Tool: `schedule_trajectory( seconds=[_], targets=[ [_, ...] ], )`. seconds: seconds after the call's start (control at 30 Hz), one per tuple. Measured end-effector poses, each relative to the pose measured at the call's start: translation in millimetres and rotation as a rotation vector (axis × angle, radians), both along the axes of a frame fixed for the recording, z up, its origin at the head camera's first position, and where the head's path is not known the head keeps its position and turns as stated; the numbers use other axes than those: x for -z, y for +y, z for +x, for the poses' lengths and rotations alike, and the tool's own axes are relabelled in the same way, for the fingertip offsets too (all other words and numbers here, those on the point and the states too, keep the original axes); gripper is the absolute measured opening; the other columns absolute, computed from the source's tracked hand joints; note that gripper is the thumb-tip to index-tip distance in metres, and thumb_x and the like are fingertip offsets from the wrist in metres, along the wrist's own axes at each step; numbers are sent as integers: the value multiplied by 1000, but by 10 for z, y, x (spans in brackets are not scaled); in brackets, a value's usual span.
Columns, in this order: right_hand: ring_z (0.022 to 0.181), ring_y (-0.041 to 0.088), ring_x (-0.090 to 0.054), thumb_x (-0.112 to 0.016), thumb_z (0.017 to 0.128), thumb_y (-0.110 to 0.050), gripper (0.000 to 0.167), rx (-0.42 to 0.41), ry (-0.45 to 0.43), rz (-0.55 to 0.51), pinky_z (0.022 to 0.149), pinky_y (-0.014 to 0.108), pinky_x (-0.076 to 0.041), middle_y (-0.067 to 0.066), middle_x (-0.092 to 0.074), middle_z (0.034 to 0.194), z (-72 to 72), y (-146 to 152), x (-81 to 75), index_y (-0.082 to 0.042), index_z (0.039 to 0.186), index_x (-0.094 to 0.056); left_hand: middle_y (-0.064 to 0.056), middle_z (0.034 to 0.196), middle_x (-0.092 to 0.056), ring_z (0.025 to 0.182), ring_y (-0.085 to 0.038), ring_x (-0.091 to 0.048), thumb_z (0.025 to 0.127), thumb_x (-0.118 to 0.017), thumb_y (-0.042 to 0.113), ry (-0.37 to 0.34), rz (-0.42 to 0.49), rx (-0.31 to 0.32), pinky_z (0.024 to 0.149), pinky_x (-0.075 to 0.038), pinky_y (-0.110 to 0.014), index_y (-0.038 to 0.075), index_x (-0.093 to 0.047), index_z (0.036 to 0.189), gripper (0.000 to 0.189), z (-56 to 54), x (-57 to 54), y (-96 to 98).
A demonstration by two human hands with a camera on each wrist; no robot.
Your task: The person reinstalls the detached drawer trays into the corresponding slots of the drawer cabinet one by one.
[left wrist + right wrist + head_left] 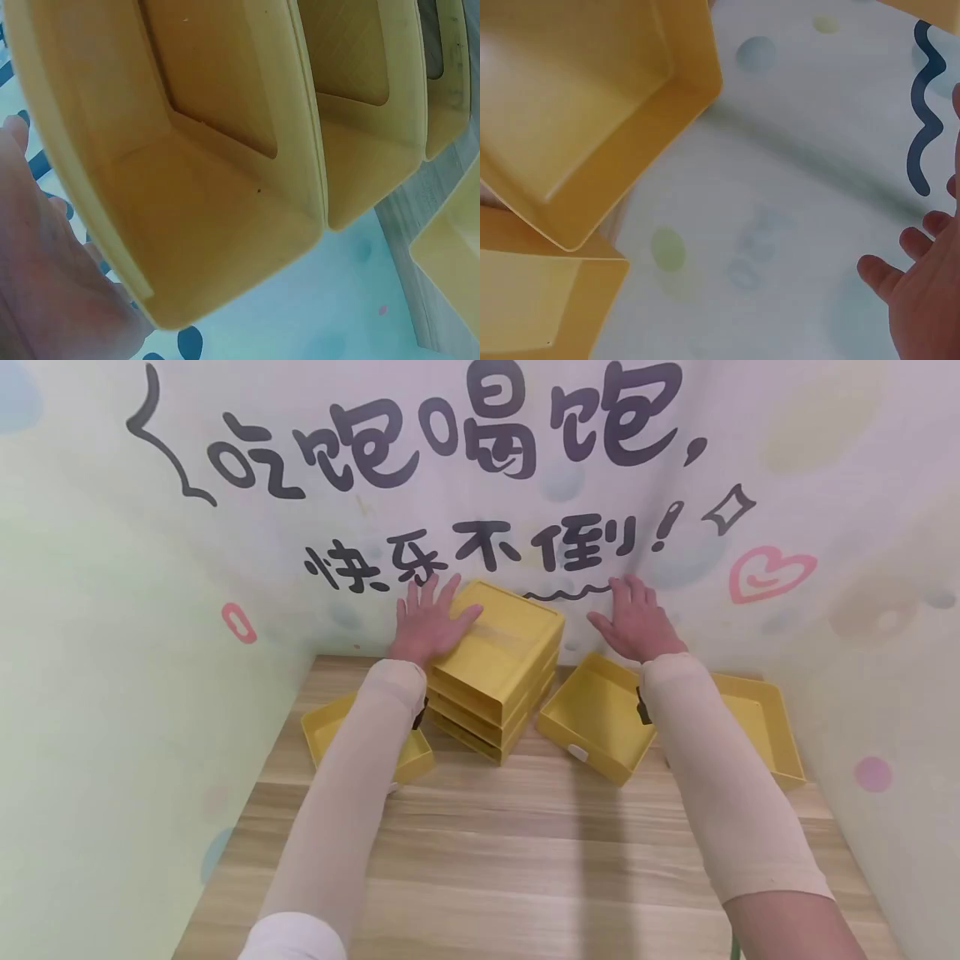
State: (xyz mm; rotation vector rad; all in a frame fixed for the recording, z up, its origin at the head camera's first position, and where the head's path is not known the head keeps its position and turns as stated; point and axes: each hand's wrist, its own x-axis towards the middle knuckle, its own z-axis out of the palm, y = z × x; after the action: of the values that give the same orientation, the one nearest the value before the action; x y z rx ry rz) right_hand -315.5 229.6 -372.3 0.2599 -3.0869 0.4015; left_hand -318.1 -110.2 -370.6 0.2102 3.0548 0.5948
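A stack of yellow drawer casings [498, 647] stands at the back of the table, turned at an angle. My left hand [427, 625] lies at the upper left of the stack, fingers spread and thumb over its top. Up close in the left wrist view, the casings [202, 202] are hollow with open fronts. My right hand [637, 622] is to the right of the stack, close to the wall, fingers extended and holding nothing. Below it sits an open yellow drawer [600, 714] with a small white handle [577, 752].
Another yellow drawer [327, 724] lies left of the stack, partly behind my left forearm. A further drawer [757, 727] is at the far right, partly hidden by my right sleeve. The wood-grain table [487, 860] meets printed walls [112, 693] at the back and sides.
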Motion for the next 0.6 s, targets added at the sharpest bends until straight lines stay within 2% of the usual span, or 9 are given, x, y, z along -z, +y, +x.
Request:
schedule_trajectory(
  seconds=[0.17, 0.37, 0.6],
  targets=[
    [145, 48, -24, -36, 106, -52, 76, 23, 16, -80, 120, 62, -28, 27, -19, 162, -22, -8, 57, 0, 159, -18, -8, 172, -11, 159, -42, -6, 97, -27, 75, 43, 35, -4, 126, -8, -61, 37, -11, 163, 78, 11, -42, -32],
    [142, 46, -29, -30, 108, -46, 68, 16, 17, -169, 121, 58, -28, 28, -29, 155, -38, -84, 70, 2, 155, -28, -10, 164, -27, 150, -38, -23, 100, -30, 70, 140, 85, -12, 120, -26, -57, 30, -23, 162, 74, 36, -83, -70],
    [137, 44, -40, -32, 109, -39, 61, -32, 57, -235, 122, 54, -29, 30, -39, 146, -69, -167, 161, 7, 149, -35, -12, 160, -32, 142, -37, -29, 100, -35, 67, 162, 138, -31, 114, -33, -57, 25, -29, 160, 74, 176, -36, -140]
  ],
)
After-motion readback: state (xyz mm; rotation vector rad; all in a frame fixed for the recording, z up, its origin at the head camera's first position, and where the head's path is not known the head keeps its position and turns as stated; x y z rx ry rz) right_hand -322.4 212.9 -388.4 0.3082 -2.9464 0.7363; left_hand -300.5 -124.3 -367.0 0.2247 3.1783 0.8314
